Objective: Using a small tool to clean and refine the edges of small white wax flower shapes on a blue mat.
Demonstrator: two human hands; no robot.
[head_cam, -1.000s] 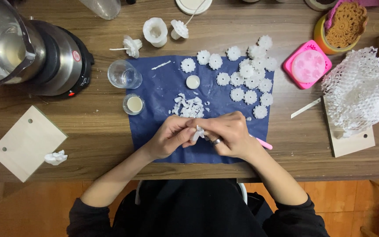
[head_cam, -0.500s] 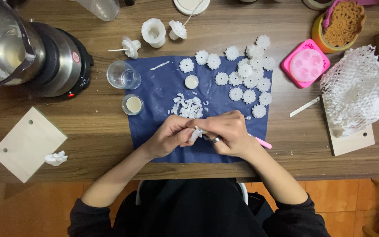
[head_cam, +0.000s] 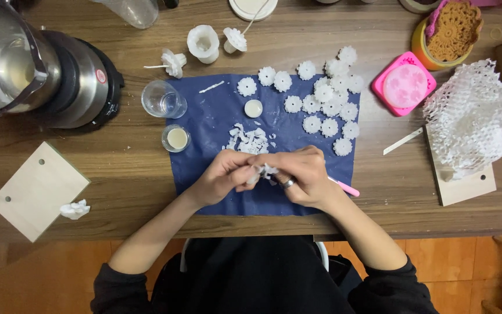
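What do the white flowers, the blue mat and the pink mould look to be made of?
White flowers: matte, opaque, likely wax or clay; crumbly white scraps lie nearby. Blue mat: thin fabric or felt, dull, smeared white. Pink mould: probably silicone, smooth with a soft sheen.

Mat [head_cam: 216, 116] lies mid-table [head_cam: 117, 163], near front edge. On mat: flower cluster [head_cam: 326, 102] at back right, scrap pile [head_cam: 248, 141] in centre, both hands [head_cam: 268, 174] at front w/ a small piece [head_cam: 265, 171] between them. Left of mat: glass [head_cam: 162, 100], small cup [head_cam: 176, 138] before it; kettle [head_cam: 42, 72] further left, board [head_cam: 37, 189] at front left. Right of mat: mould [head_cam: 404, 84], then mesh heap [head_cam: 472, 119].
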